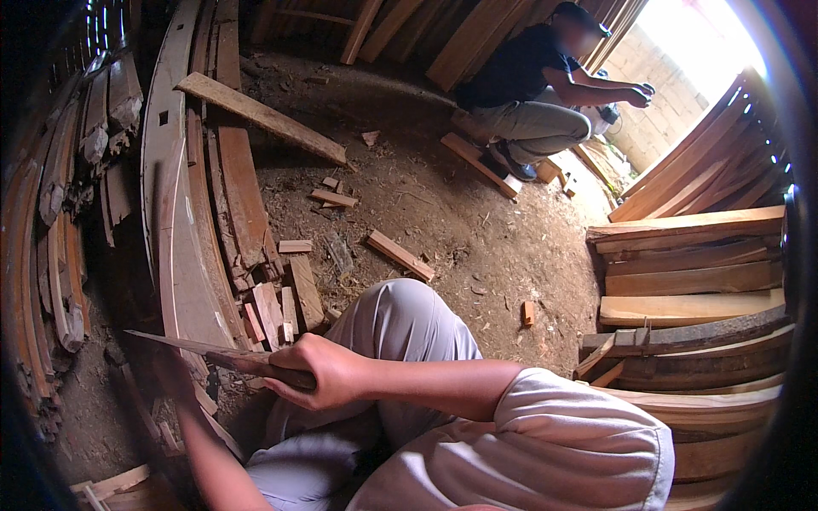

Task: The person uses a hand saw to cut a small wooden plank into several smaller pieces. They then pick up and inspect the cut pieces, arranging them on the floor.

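My right hand (pixel 319 373) is closed around the brown, wooden-looking handle of a long tapered blade (pixel 200 347). Its thin tip points to the left, above the dim ground. From the lower edge my left forearm reaches up to my left hand (pixel 173 371), which lies in shadow just under the blade. The left fingers are too dark and blurred to make out, so whether they touch anything cannot be told. My bent knee (pixel 409 319) rises beside the right hand. Small wood offcuts (pixel 269 315) lie just beyond the blade.
Long boards (pixel 175 213) run along the left, with a loose plank (pixel 260 117) across them. Rough timber (pixel 72 213) stands at the far left. Stacked boards (pixel 694 281) line the right. Wood blocks (pixel 400 255) lie on the dirt floor. Another person (pixel 528 94) squats at the back right.
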Demonstrator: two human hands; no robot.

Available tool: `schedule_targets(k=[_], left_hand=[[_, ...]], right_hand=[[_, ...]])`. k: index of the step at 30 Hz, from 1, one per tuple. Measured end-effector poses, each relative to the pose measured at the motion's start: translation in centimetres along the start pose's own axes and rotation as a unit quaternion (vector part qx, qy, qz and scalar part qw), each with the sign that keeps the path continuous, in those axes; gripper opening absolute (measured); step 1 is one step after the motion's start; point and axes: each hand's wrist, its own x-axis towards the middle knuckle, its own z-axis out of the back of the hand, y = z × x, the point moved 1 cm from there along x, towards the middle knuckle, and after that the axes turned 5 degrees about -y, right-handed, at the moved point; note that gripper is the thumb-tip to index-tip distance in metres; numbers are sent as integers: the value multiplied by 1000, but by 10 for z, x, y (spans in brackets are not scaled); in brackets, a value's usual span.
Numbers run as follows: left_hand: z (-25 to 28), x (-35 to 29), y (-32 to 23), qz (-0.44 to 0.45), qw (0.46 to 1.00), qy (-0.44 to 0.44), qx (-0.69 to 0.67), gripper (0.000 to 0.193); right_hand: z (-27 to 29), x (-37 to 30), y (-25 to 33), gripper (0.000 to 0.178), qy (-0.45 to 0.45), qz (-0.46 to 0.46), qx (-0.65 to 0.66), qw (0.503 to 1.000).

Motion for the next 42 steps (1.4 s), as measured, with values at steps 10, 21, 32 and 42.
schedule_targets(k=[10,21,32,42], left_hand=[[-68,-4,40,25,994,-76,-78,30],[-51,-9,11,104,983,-22,-152,35],[-76,-19,27,50,992,-94,-72,39],[62,23,-47,287,928,93,-219,48]], right_hand=[[-3,2,-2,29,0,14,3,1000],[-5,-4,-7,30,-7,2,7,1000],[-7,4,-3,20,-35,52,19,998],[-5,-15,-11,22,-50,-77,-42,995]])
